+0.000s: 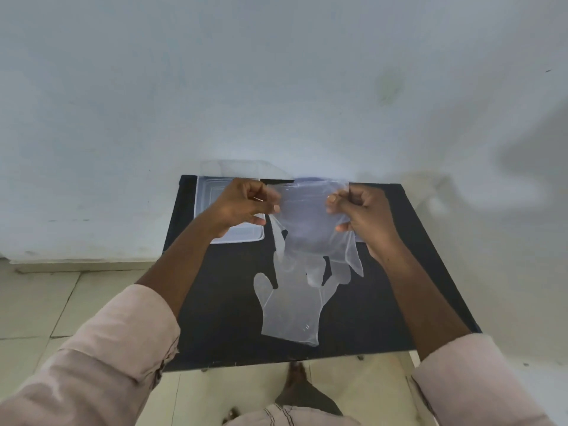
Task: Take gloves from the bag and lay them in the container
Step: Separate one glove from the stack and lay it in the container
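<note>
Both hands hold up a clear plastic glove (310,229) above the black table (221,318). My left hand (246,204) pinches its left cuff edge, my right hand (359,213) pinches the right edge, and its fingers hang down. A second clear glove (289,312) lies flat on the table below, cuff toward me. The clear plastic container (233,238) sits at the table's back left, partly hidden by my left hand. A clear bag edge (359,238) shows behind my right hand.
The table stands against a pale wall. Tiled floor surrounds it, and my foot (295,379) is below the front edge. Pink sleeves cover both forearms.
</note>
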Demonstrator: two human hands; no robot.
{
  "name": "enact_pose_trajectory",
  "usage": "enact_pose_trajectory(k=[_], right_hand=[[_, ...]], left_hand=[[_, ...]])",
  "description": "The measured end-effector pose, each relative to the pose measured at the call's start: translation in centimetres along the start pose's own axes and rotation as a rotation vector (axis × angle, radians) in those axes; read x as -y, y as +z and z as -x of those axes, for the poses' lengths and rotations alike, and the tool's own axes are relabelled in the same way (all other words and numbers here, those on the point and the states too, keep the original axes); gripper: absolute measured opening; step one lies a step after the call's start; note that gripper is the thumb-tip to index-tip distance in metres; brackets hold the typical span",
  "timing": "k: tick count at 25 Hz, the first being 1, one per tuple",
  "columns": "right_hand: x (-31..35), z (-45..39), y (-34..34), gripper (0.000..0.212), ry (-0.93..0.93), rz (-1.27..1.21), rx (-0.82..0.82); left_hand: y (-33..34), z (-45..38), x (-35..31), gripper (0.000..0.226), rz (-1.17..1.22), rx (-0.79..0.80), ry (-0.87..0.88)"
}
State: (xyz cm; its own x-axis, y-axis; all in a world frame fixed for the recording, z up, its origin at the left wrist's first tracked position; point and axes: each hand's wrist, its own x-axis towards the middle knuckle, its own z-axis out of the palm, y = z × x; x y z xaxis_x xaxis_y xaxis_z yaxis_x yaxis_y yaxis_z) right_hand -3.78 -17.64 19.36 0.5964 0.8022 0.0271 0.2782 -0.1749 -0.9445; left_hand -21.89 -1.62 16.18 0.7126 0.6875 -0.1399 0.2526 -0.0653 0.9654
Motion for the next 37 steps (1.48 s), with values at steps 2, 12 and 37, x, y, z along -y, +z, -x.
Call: enact_pose_trajectory(k=[2, 12, 37], right_hand=[[0.6, -0.4, 0.7, 0.013, -0.016, 0.052, 0.04], [1.6, -5.4, 1.0, 0.006, -0.019, 0.228, 0.143], [-0.1, -23.9, 14.9, 0.01, 0.263, -0.244, 0.243]], left_hand=[[-0.4, 0.5, 0.4, 0.028, 0.041, 0.044, 0.0], [-2.0, -2.3, -0.2, 0.029, -0.147, -0.117, -0.01], [-12.9, -15.8, 2.9, 0.019, 0.305, -0.348, -0.208]])
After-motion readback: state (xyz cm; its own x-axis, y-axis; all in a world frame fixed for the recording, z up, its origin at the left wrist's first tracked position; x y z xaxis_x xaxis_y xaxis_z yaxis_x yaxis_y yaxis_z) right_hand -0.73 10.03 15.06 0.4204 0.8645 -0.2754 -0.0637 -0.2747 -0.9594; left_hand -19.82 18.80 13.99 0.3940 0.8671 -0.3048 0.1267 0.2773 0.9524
